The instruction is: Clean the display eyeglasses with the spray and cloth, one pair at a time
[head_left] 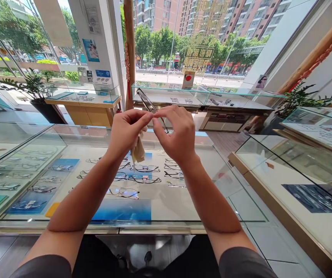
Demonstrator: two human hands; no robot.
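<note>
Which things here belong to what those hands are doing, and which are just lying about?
In use: eyeglasses pinched between the left hand and right hand; cloth hanging from the left hand.

Lying about: displayed glasses and the glass case holding them; potted plant by the window.

Nothing can be read for certain: the large gold Chinese characters (198,52) on the clear shop-window glass show reversed from this side, while the small white and blue printed notices (102,77) near the lower edge of the white square pillar (98,42) and the dark print on the white card (180,100) in the far glass display counter (168,90) are too small to make out
</note>
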